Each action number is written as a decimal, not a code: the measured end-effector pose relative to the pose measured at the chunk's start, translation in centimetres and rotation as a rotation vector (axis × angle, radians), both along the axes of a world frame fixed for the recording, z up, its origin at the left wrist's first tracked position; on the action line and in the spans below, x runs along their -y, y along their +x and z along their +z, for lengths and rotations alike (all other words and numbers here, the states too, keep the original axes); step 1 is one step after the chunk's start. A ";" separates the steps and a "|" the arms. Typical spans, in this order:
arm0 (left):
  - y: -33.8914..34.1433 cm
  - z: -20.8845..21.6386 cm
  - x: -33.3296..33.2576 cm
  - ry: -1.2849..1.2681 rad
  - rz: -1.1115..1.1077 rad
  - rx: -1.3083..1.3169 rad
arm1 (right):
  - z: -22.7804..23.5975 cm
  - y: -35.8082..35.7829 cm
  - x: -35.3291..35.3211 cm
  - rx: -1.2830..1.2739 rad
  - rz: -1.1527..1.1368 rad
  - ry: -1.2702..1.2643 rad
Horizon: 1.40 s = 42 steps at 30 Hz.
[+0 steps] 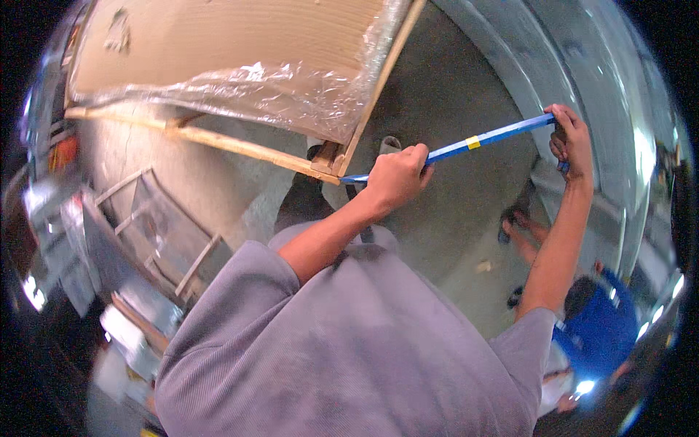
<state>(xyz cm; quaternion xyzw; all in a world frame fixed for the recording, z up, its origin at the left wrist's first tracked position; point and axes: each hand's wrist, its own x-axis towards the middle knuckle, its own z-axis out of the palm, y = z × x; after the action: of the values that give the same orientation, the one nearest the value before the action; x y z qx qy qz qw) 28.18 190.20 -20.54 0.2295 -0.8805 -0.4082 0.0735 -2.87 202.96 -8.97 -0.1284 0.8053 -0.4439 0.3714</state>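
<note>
A blue strap (502, 133) with a small yellow patch runs taut between my hands. My left hand (399, 177) is closed round it close to the corner of a wooden frame (255, 149); its far tip reaches that corner. Out to the right and raised, my right hand (571, 142) grips the strap's other end, and a bit of blue shows below the fingers. Inside the frame lies a large brown panel (240, 44) wrapped in clear plastic film (291, 91). A short wooden block (325, 156) sits in the frame's corner.
Large grey, glossy curved surfaces (590, 65) rise along the right. A person in a blue top (601, 324) is low at the right. To the left, a rack-like frame with a grey panel (164, 226) stands on the concrete floor (466, 240), with clutter behind it.
</note>
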 end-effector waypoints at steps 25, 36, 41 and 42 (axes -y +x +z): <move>7.4 -0.3 -4.1 -0.269 -0.568 -0.116 | 4.6 22.8 -22.7 0.535 -0.391 -0.012; 5.3 1.7 -3.4 -0.143 -0.231 -0.002 | 7.9 15.7 -14.7 0.199 -0.187 0.004; 1.8 -0.3 -3.0 -0.253 0.117 -0.121 | 4.4 3.4 -5.5 0.250 -0.010 0.030; 1.2 -0.7 -2.8 -0.311 0.181 -0.147 | 3.2 1.4 -3.6 0.249 0.045 0.049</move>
<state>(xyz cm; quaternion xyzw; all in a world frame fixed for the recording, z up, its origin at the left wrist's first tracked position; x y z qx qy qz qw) 29.38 192.98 -21.21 0.2633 -0.9011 -0.2744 0.2084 -1.48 206.58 -5.79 -0.0810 0.7605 -0.4282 0.4813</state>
